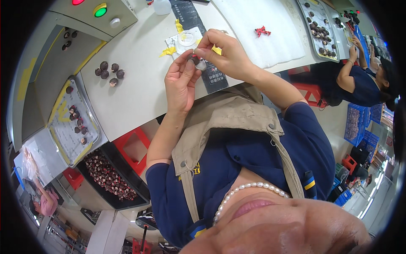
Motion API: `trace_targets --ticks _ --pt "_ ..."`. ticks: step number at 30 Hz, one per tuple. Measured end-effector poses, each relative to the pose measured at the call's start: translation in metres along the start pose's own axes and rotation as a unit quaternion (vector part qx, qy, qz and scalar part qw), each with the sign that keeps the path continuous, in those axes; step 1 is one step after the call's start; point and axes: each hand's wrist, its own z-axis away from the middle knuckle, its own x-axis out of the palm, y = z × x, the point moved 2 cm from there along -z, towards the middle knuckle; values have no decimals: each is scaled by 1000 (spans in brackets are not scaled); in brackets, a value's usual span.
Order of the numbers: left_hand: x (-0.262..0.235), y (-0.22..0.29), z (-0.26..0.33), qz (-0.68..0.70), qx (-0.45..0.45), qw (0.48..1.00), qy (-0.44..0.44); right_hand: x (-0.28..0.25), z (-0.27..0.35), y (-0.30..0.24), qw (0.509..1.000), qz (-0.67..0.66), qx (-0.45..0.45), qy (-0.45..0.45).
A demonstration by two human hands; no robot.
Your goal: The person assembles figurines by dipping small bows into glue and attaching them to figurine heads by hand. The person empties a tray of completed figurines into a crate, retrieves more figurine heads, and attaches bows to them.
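In front of my chest, my left hand (181,82) grips a small dark brown ball-shaped piece (193,58) with a bit of red on it between thumb and fingers. A whitish rounded part (201,65) shows beside it, partly covered by the fingers. My right hand (226,53) meets it from the other side, with thumb and index finger pinched at the top of the piece. What lies in that pinch is too small to make out. Just beyond my hands sits a round clear dish (186,38) on a white pad, with yellow tape around it.
Several brown balls (104,73) lie on the table to the left. Beyond them stand a control box (91,17), a ball tray (95,127) and a black bin (146,195). To the right are red bits (262,31) on a white sheet (287,46), another tray (337,58) and a co-worker (363,82).
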Motion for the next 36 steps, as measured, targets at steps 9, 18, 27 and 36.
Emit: trace_targets --ticks 9,18,27,36 --pt "11 0 7 -107 126 985 40 -6 6 -4 991 -88 94 -24" --pt "12 11 12 -169 194 966 9 13 10 -19 989 50 -92 100" --pt "20 13 8 -249 234 940 -20 15 16 -7 990 -87 -22 105" --pt "39 -1 -16 26 -26 989 -142 -18 20 -8 974 34 -131 183"
